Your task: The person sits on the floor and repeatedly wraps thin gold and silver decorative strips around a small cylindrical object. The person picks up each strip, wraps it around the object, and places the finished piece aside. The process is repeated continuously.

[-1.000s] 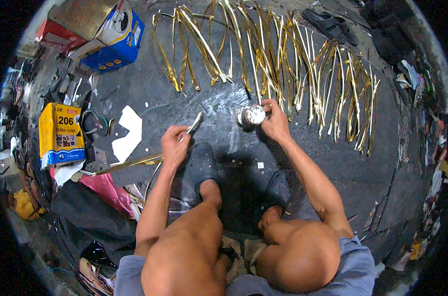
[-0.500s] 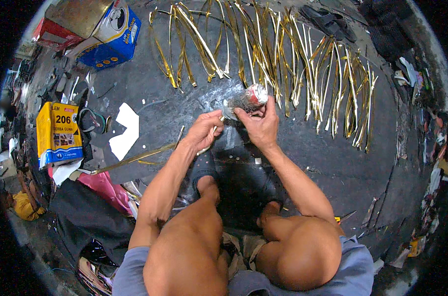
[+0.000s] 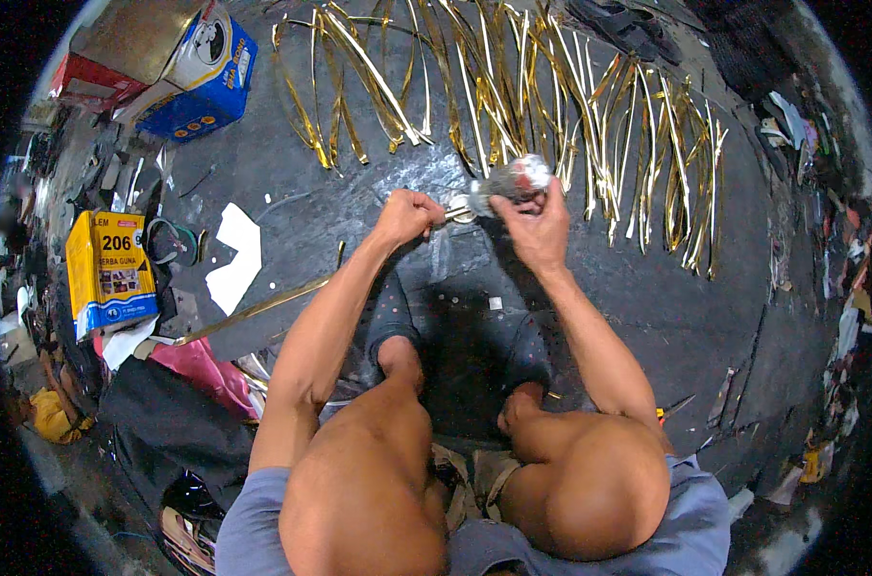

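Note:
Above the dark floor my right hand [image 3: 535, 226] is closed around a worn silvery can-like thing [image 3: 509, 182] with a red patch at its far end. Its near-left end has a pale grey rim. The fingers of my left hand [image 3: 407, 216] are pinched on a thin gold strip [image 3: 457, 213], which stretches a short way to that rim. Whether the strip touches the can-like thing or passes under it, I cannot tell. Beyond both hands, many shiny gold strips [image 3: 391, 91] lie spread in a wide row.
To the left stand a yellow and blue tin [image 3: 109, 274] and a larger blue and white tin [image 3: 198, 101]. A white cut sheet [image 3: 234, 264] and a long gold strip [image 3: 258, 307] lie nearer. Black sandals [image 3: 633, 29] are at the far right; a tool [image 3: 676, 407] lies by my right knee.
Both hands have shifted, the right one a little to the right with the can-like thing. My left hand has drawn apart from it, and the strip between them now shows.

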The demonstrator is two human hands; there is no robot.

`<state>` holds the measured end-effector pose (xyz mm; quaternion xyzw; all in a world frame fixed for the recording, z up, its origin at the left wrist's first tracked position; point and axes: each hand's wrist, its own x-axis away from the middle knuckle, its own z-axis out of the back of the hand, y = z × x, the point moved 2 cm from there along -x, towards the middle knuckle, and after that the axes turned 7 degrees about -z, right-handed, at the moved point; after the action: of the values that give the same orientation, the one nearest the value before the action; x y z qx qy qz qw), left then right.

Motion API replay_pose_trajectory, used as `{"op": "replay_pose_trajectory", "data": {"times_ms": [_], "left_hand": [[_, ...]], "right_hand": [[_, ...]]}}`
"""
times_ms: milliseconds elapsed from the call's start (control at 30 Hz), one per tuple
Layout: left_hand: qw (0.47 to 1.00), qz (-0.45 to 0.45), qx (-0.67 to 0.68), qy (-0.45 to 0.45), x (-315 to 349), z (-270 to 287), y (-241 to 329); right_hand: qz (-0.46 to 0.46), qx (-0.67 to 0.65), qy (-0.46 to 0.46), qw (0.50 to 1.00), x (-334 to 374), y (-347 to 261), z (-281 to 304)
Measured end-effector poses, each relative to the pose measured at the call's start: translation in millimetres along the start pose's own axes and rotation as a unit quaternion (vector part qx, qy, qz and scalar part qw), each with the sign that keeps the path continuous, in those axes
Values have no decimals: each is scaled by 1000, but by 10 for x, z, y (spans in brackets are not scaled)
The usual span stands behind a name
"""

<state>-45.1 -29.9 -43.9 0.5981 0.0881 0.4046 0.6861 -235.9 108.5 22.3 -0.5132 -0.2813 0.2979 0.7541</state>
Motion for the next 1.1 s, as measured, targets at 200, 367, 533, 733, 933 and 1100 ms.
{"op": "replay_pose_trajectory", "data": {"times_ms": [200, 367, 533, 733, 933, 1100], "left_hand": [[994, -49, -80, 48, -129, -33, -166], [924, -347, -49, 156, 240, -220, 490], [954, -277, -75, 90, 231, -229, 391], [940, -319, -85, 86, 162, -310, 447], [950, -293, -89, 69, 237, -228, 476], [939, -304, -144, 73, 252, -234, 524]], "right_hand": [[152, 177, -16, 972, 122, 111, -385], [149, 212, -75, 963, 167, 167, -307], [35, 149, -89, 984, -5, 253, -207], [-176, 10, -44, 983, -467, 962, -369], [-290, -210, -39, 933, -359, 455, -60], [-167, -435, -51, 883, -182, -596, 1094]]}}
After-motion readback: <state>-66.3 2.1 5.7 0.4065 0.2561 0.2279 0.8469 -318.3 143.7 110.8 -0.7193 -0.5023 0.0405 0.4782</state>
